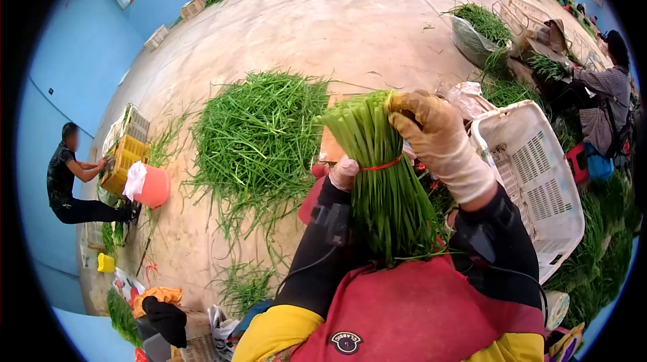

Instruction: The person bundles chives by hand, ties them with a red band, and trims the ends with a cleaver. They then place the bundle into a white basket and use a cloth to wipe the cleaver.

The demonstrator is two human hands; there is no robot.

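Note:
A thick bundle of garlic chives (387, 193) stands in front of my chest, its pale cut ends up and its dark leaves hanging toward my lap. Around its middle runs a red band (382, 164). My left hand (345, 172), gloved, grips the bundle from the left side at band height; its fingers are mostly hidden behind the stems. At the upper right, my right hand (438, 140), in a stained pale glove, has its fingers curled against the cut ends. A large heap of loose chives (263, 136) lies on the floor beyond my left arm.
A white plastic crate (532, 180) stands at my right. A person (71, 173) at the left bends over yellow crates (125, 163) beside a pink bucket (152, 187). Another person (603, 92) sits at the right near a filled sack (478, 32).

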